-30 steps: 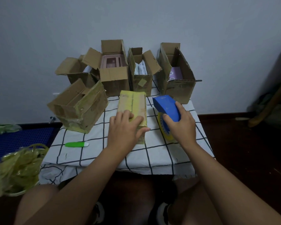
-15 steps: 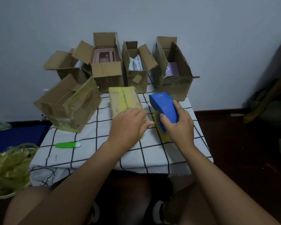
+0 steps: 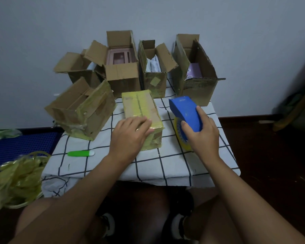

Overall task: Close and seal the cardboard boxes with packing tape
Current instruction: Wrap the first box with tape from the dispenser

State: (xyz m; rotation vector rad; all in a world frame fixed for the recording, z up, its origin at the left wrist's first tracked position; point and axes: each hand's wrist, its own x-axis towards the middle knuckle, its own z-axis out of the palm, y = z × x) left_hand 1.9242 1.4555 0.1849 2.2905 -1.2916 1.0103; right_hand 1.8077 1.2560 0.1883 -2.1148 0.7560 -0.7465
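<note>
A person's left hand [image 3: 130, 136] lies flat, fingers straight and together, pressing on the near end of a closed cardboard box [image 3: 141, 110] wrapped in yellowish tape at the centre of the frame. Just right of it, the right hand [image 3: 201, 134] curls around a blue tape dispenser [image 3: 185, 113], thumb on its left side and fingers over the top; the yellow tape roll [image 3: 180, 136] shows beneath, partly hidden by the hand. Both rest on a white cloth with a black grid [image 3: 165, 166] covering a small table. At lower left, a heap of crumpled yellowish tape [image 3: 16, 184] is cut off by the frame edge. On the cloth left of centre lies a green utility knife [image 3: 81, 153]. Behind it, a taped box lies tipped on its side [image 3: 81, 110]. Along the wall in the upper middle stand four open boxes: a far-left open box [image 3: 76, 69], one holding a pink item [image 3: 121, 71], one holding white packets [image 3: 153, 71], and one at the right with a purple package [image 3: 194, 73] whose printing is too small to read. A faint mark on the dispenser is illegible.
</note>
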